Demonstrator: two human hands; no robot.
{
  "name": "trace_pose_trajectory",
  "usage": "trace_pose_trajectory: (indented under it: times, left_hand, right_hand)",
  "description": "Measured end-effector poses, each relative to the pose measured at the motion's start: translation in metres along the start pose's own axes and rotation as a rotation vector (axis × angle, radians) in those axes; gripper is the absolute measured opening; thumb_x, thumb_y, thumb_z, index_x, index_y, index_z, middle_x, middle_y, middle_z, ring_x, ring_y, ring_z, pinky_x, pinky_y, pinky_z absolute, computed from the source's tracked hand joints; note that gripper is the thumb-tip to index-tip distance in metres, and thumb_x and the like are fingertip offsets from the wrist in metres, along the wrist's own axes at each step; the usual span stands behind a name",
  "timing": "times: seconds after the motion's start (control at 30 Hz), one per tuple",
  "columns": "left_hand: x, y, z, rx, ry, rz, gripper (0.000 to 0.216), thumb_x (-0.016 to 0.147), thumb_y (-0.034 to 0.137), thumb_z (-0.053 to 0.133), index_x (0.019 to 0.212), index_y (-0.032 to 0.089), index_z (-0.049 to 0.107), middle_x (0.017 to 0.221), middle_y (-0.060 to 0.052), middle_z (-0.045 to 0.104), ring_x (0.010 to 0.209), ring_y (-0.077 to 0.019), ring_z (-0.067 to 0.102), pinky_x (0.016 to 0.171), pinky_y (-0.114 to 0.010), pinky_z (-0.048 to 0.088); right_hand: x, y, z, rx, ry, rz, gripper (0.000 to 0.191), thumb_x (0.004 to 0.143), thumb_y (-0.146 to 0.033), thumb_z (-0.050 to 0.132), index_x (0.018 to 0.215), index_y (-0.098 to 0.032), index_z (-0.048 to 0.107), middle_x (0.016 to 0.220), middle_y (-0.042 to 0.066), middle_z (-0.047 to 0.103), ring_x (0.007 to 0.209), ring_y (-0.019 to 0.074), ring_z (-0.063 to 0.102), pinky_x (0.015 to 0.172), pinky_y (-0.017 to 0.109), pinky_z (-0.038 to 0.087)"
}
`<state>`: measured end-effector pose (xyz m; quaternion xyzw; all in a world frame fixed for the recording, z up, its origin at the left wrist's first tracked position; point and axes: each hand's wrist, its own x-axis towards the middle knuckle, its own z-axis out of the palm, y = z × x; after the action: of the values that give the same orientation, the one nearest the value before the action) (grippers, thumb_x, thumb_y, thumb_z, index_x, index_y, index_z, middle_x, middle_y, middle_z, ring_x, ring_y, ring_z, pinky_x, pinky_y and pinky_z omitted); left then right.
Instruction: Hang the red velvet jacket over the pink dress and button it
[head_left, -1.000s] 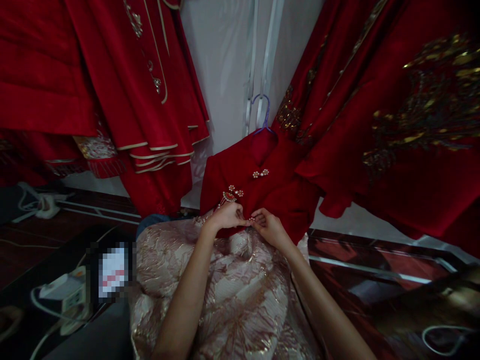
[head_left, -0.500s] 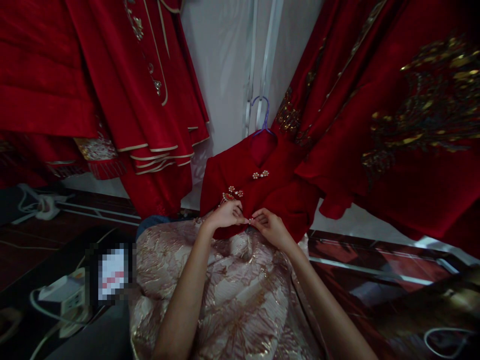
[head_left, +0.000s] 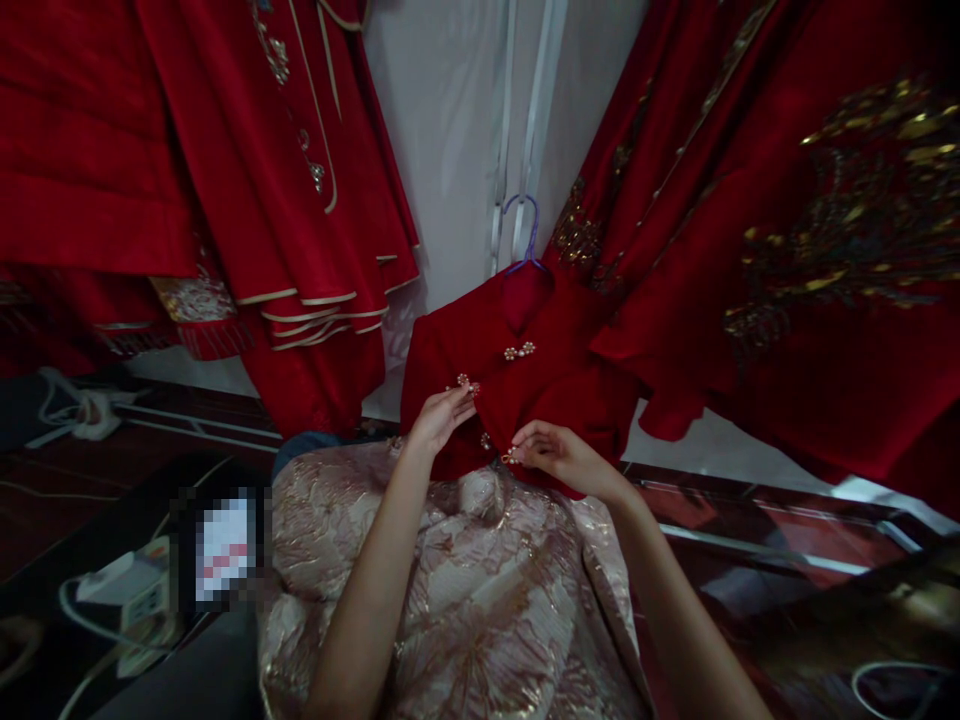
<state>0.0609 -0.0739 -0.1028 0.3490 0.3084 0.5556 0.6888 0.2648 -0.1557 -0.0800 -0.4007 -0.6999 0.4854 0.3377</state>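
Note:
A small red jacket (head_left: 540,380) hangs on a blue hanger (head_left: 523,232) in front of me, with pearl knot buttons (head_left: 520,351) down its front. My left hand (head_left: 441,417) rests on the jacket's left flap near a pearl button, fingers loosely curled on the cloth. My right hand (head_left: 556,452) pinches a pearl button at the lower front edge. Below my arms spreads a pale pink and gold brocade skirt (head_left: 457,590).
Red embroidered garments hang at the left (head_left: 247,180) and right (head_left: 787,240) against a white wall (head_left: 450,130). A power strip with cables (head_left: 127,600) lies at the lower left. A dark glossy floor (head_left: 750,540) runs to the right.
My hands have parted: the left has lifted toward the upper button and the right has shifted right and down, pulling the jacket's lower flap open.

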Motion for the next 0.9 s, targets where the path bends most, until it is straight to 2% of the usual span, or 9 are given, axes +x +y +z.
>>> trace_pose_trajectory:
  times: [0.2,0.3,0.37,0.43,0.5,0.6,0.73,0.8,0.9]
  left_hand:
    - [-0.003,-0.004,0.005,0.244,0.141,0.108,0.031,0.062,0.037,0.073,0.082,0.014,0.070,0.097,-0.009,0.069,0.082,-0.0136,0.062,0.074,-0.025,0.047]
    - [-0.008,0.000,0.014,0.330,0.078,0.057,0.038,0.066,0.047,0.068,0.085,0.014,0.068,0.095,-0.009,0.068,0.077,-0.0137,0.061,0.069,-0.026,0.048]
    - [-0.008,0.009,0.030,0.427,0.001,0.067,0.043,0.072,0.054,0.060,0.088,0.014,0.067,0.091,-0.008,0.069,0.075,-0.0141,0.061,0.068,-0.027,0.048]
    - [-0.002,0.019,0.053,0.571,-0.031,0.225,0.042,0.077,0.052,0.055,0.092,0.014,0.067,0.089,-0.008,0.068,0.077,-0.0146,0.061,0.071,-0.027,0.047]
    - [0.009,0.029,0.079,0.724,-0.049,0.443,0.032,0.079,0.040,0.058,0.096,0.014,0.065,0.092,-0.009,0.067,0.082,-0.0147,0.060,0.078,-0.027,0.046]
    - [0.022,0.040,0.105,1.172,-0.084,0.565,0.022,0.078,0.031,0.060,0.090,0.014,0.066,0.088,-0.010,0.065,0.082,-0.0184,0.058,0.083,-0.034,0.044]
    - [0.022,0.048,0.112,1.606,-0.108,0.701,0.025,0.082,0.034,0.053,0.081,0.013,0.067,0.091,-0.014,0.058,0.100,-0.0286,0.050,0.091,-0.046,0.037]
    - [0.019,0.052,0.109,1.671,-0.179,0.779,0.023,0.082,0.033,0.054,0.084,0.014,0.066,0.095,-0.013,0.056,0.104,-0.0285,0.047,0.094,-0.049,0.034]
    - [0.021,0.060,0.103,1.607,-0.359,0.915,0.016,0.081,0.030,0.056,0.087,0.018,0.064,0.098,-0.007,0.057,0.104,-0.0231,0.047,0.106,-0.050,0.020]
  right_hand:
    - [0.003,0.005,0.010,-0.028,-0.024,0.004,0.024,0.078,-0.035,0.062,0.089,-0.015,0.057,0.082,0.004,0.065,0.076,0.0121,0.058,0.072,0.027,0.044]
    - [0.000,0.003,0.009,-0.030,-0.055,0.013,0.023,0.078,-0.035,0.061,0.090,-0.016,0.056,0.083,0.004,0.065,0.077,0.0124,0.059,0.073,0.027,0.045]
    - [-0.005,-0.002,0.003,-0.034,-0.099,0.029,0.023,0.079,-0.035,0.060,0.091,-0.016,0.056,0.084,0.004,0.065,0.078,0.0128,0.060,0.074,0.028,0.046]
    - [-0.014,-0.009,-0.005,-0.039,-0.153,0.054,0.022,0.078,-0.034,0.060,0.092,-0.017,0.056,0.085,0.003,0.064,0.079,0.0132,0.060,0.074,0.028,0.047]
    - [-0.024,-0.015,-0.015,-0.040,-0.200,0.082,0.022,0.078,-0.034,0.061,0.092,-0.017,0.056,0.085,0.003,0.064,0.080,0.0136,0.060,0.074,0.028,0.047]
    - [-0.039,-0.022,-0.032,-0.036,-0.218,0.115,0.022,0.078,-0.034,0.060,0.092,-0.017,0.056,0.087,0.004,0.064,0.081,0.0139,0.060,0.074,0.028,0.047]
    - [-0.055,-0.022,-0.052,-0.070,-0.154,0.129,0.022,0.078,-0.034,0.061,0.093,-0.018,0.056,0.087,0.003,0.064,0.081,0.0139,0.060,0.075,0.028,0.047]
    - [-0.061,-0.018,-0.061,-0.080,-0.134,0.130,0.024,0.078,-0.036,0.062,0.094,-0.018,0.057,0.088,0.004,0.065,0.083,0.0146,0.061,0.076,0.029,0.047]
    - [-0.068,-0.014,-0.071,-0.086,-0.094,0.147,0.028,0.078,-0.038,0.062,0.097,-0.018,0.059,0.091,0.006,0.066,0.085,0.0162,0.062,0.081,0.032,0.048]
